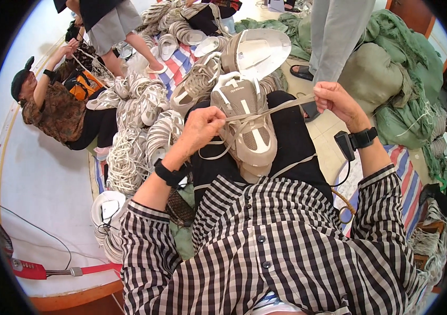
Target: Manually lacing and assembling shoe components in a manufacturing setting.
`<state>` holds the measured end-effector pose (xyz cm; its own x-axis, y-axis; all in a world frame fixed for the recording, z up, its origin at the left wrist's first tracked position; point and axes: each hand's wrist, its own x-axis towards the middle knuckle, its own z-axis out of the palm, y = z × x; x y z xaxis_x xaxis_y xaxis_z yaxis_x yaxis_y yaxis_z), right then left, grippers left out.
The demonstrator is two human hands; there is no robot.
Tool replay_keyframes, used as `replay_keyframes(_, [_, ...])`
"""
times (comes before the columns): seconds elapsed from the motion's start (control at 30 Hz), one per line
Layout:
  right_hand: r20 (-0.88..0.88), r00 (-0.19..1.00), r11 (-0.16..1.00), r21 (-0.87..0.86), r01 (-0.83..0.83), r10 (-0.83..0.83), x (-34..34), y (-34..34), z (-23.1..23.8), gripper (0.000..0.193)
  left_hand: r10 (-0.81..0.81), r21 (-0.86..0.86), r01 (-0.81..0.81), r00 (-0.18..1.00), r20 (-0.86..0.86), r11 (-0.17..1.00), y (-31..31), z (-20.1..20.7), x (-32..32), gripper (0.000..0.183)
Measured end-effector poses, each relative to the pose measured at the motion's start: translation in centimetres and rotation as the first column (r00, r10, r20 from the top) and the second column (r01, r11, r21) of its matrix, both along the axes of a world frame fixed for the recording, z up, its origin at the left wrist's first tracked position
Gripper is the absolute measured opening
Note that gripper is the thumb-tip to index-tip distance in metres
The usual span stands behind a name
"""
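Observation:
A beige-and-white sneaker (255, 144) lies on my lap between my thighs, its toe toward me and its tongue standing up at the far end. My left hand (201, 127) pinches a flat beige shoelace (281, 106) just left of the shoe's throat. Out to the upper right, my right hand (340, 103) grips the same lace in closed fingers, and the strand runs taut across the shoe between both hands. Where the lace passes over the shoe, strands cross. A loose lace length hangs below my left hand. Beneath the toe shows part of another pale shoe piece (255, 170).
Heaped beige sneakers (147, 100) and a pile of white laces (131, 163) lie at my left. A large pale shoe (257, 52) stands beyond my lap. Green sacks (391, 68) fill the right. One person (58, 107) sits at left; others stand ahead.

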<state>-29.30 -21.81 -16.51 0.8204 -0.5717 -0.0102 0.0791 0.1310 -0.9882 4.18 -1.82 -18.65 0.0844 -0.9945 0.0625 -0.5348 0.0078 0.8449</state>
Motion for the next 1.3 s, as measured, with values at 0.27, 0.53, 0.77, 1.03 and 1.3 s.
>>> replay_keyframes(0.27, [-0.423, 0.844, 0.493, -0.839, -0.228, -0.330, -0.1, 4.6, 0.7, 0.015, -0.015, -0.092, 0.047, 0.945, 0.326, 0.995, 0.5, 2.3, 1.1, 0.011])
replay_keyframes(0.53, [-0.062, 0.884, 0.692, -0.649, 0.317, -0.463, 4.3, 4.0, -0.7, 0.024, 0.070, 0.044, -0.073, 0.995, 0.069, 0.996, 3.5, 0.9, 3.6, 0.007])
replay_keyframes(0.77, [-0.001, 0.991, 0.897, -0.424, 0.123, -0.137, 7.1, 8.0, 0.2, 0.024, 0.309, -0.111, -0.289, 0.916, 0.256, 0.951, 10.2, -0.9, 12.3, 0.005])
replay_keyframes(1.03, [-0.243, 0.969, 0.795, -0.582, -0.173, 0.034, 7.9, 8.2, -1.4, 0.014, 0.453, -0.338, -0.316, 0.739, 0.498, 0.887, 11.0, -5.1, 15.5, 0.012])
replay_keyframes(1.3, [-0.090, 0.968, 0.242, -0.970, -0.031, -0.234, 7.3, 8.4, -3.0, 0.021, 0.180, -0.400, -0.069, 0.952, 0.247, 0.914, 5.2, -0.2, -3.3, 0.021])
